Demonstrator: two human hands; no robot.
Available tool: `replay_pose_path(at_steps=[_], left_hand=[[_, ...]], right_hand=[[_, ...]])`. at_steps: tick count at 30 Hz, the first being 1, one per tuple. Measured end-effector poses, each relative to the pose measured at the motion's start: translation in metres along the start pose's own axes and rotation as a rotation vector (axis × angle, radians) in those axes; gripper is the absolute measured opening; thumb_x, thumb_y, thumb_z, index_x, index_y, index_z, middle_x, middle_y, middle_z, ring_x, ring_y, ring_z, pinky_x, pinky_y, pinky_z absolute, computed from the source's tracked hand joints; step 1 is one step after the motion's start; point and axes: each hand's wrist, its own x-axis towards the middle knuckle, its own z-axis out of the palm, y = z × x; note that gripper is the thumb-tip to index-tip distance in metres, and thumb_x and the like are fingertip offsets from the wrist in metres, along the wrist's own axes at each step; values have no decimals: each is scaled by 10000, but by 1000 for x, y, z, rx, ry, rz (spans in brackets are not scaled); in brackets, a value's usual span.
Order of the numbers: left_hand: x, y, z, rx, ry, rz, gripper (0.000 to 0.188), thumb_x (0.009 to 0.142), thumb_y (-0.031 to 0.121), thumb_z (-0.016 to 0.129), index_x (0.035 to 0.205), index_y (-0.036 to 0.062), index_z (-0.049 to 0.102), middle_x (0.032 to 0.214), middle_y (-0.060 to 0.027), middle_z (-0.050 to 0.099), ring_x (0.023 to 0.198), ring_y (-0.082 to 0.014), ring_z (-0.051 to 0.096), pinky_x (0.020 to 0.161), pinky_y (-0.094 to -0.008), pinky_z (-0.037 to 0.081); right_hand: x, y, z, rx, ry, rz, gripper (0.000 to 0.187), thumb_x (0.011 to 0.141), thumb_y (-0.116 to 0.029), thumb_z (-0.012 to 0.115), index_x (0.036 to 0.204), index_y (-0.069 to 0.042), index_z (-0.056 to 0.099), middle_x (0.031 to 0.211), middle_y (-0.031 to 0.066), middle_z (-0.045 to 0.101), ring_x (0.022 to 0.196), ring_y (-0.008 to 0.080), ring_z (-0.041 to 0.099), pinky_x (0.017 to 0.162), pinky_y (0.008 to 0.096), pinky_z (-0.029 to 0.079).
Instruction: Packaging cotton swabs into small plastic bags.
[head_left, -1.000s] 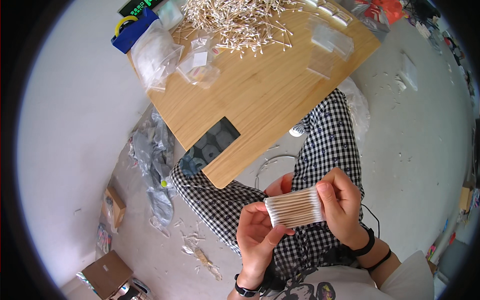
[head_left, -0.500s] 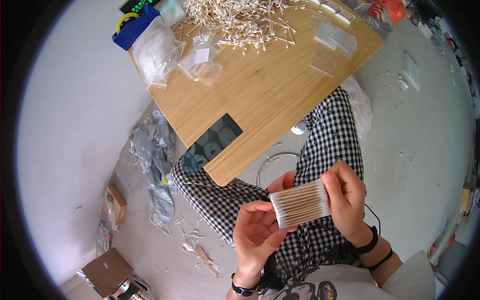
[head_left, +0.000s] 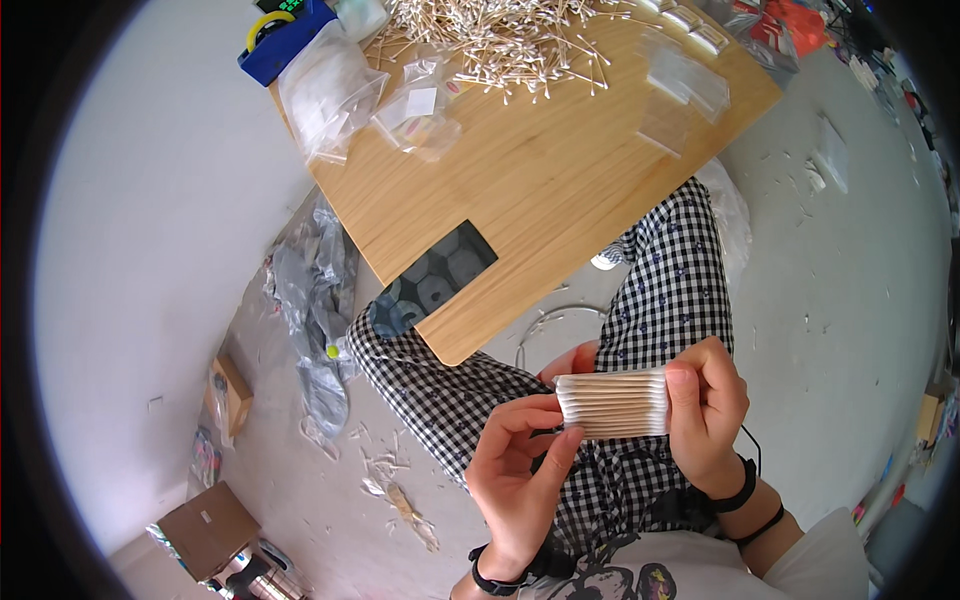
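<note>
Over my lap, a flat pack of cotton swabs (head_left: 614, 405) is held level, its wooden sticks lying side by side and white tips at both ends. My right hand (head_left: 706, 400) grips its right end, thumb on the front face and fingers curled. At the left end, my left hand (head_left: 517, 467) pinches the lower corner between thumb and fingers; its other fingers are bent, partly behind the pack. Beyond my hands, a big heap of loose cotton swabs (head_left: 500, 40) covers the far part of the wooden table (head_left: 480, 190).
Clear plastic bags (head_left: 690, 85) lie at the table's right, and filled bags (head_left: 330, 90) at its left by a blue tape dispenser (head_left: 280, 45). Small packs (head_left: 690, 25) sit at the far right edge. A dark cutout (head_left: 445, 275) is near the close corner. Cardboard boxes (head_left: 205, 530) stand on the floor.
The pack has turned from tilted to nearly level and shifted slightly right, both hands moving with it. My left thumb has come up to its lower left corner. The whole view has shifted slightly.
</note>
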Motion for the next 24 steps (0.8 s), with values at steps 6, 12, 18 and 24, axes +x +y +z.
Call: replay_pose_path(at_steps=[6, 12, 18, 24], left_hand=[[4, -2, -4, -34, 7, -118, 90, 820, -58, 633, 900, -59, 589, 1029, -103, 581, 875, -130, 598, 768, -252, 534], [5, -8, -3, -115, 12, -237, 81, 852, -10, 617, 909, -54, 583, 990, -81, 582, 843, -118, 591, 715, -244, 541], [1, -13, 2, -134, 48, -185, 102, 865, -9, 599, 951, -53, 566, 985, -74, 574, 861, -114, 585, 692, -237, 545], [2, -11, 4, -159, 49, -211, 157, 835, -62, 609, 985, -56, 564, 1003, -75, 578, 926, -126, 585, 779, -248, 540]], right_hand=[[-3, 1, -4, -189, -11, -197, 127, 872, -98, 580, 782, -11, 562, 642, 78, 582, 474, 169, 522, 440, 268, 381], [-5, 6, -2, -212, -23, -218, 132, 872, -127, 594, 797, -22, 569, 649, 72, 586, 476, 181, 526, 436, 278, 384], [-2, 6, -1, -194, 7, -186, 139, 876, -126, 591, 798, -13, 565, 640, 68, 576, 484, 177, 528, 438, 275, 386], [-4, 9, -2, -205, 10, -209, 130, 863, -116, 603, 795, -13, 561, 636, 70, 573, 473, 186, 516, 431, 282, 377]])
